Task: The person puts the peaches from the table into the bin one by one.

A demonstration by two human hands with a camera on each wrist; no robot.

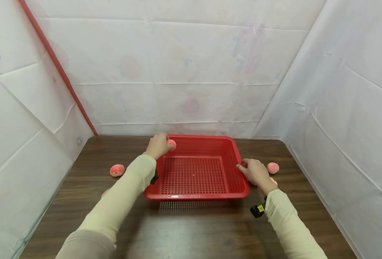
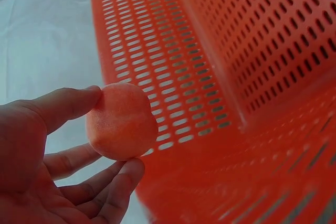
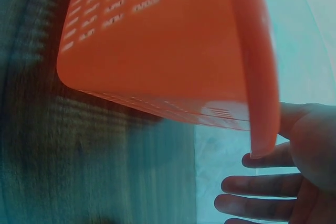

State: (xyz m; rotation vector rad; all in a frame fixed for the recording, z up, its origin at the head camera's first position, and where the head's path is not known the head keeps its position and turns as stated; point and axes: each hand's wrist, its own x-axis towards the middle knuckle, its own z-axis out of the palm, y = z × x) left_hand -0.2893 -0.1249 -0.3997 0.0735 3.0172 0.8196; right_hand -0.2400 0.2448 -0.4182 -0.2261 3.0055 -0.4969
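Observation:
A red plastic basket (image 1: pixel 194 196) with slotted walls and a grid bottom sits on the table. Over its far left corner, my left hand (image 1: pixel 158 145) holds a pinkish peach (image 1: pixel 171 144) between thumb and fingers. The left wrist view shows that peach (image 2: pixel 122 121) close up, apart from the slotted wall (image 2: pixel 157 51). At the basket's right side, my right hand (image 1: pixel 255 172) grips the rim, thumb on the inner side. In the right wrist view the other fingers (image 3: pixel 262 185) spread below the rim (image 3: pixel 260 77), outside the basket.
Another peach (image 1: pixel 273 167) lies right of my right hand, with a paler fruit (image 1: pixel 273 181) partly hidden by that wrist. To the left lie a flattish peach (image 1: pixel 117 170) and one (image 1: pixel 105 193) mostly behind my left forearm. White sheets (image 1: pixel 191 72) surround the brown table (image 1: pixel 191 233).

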